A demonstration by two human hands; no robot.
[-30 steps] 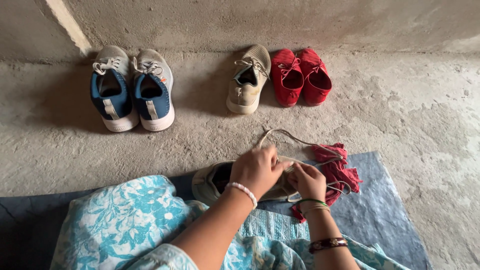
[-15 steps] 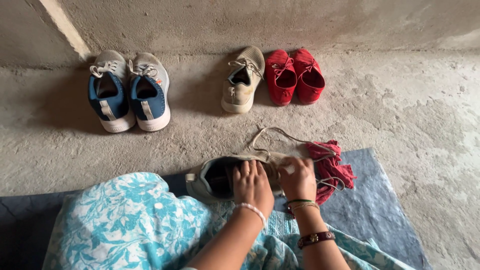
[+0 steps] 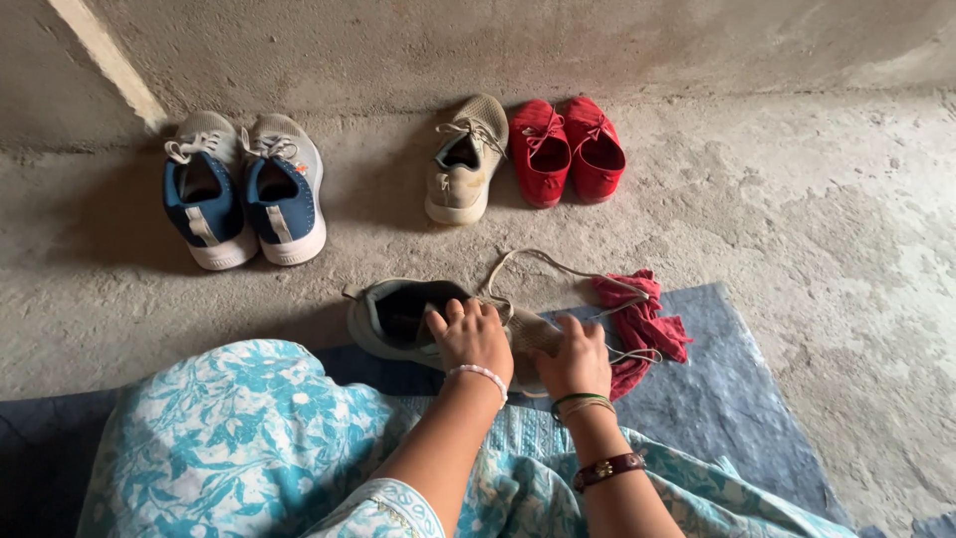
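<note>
I am gripping the beige shoe [image 3: 398, 317] at lower centre of the frame, left hand [image 3: 472, 339] clasping its collar; right hand [image 3: 576, 361] clutching its toe beside the red cloth [image 3: 642, 324].

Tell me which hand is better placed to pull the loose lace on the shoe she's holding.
Right, probably. The right hand rests on the shoe's front end, where the loose lace trails out past the red cloth. The left hand grips beside the shoe's opening, farther from the lace, and steadies it.
</note>
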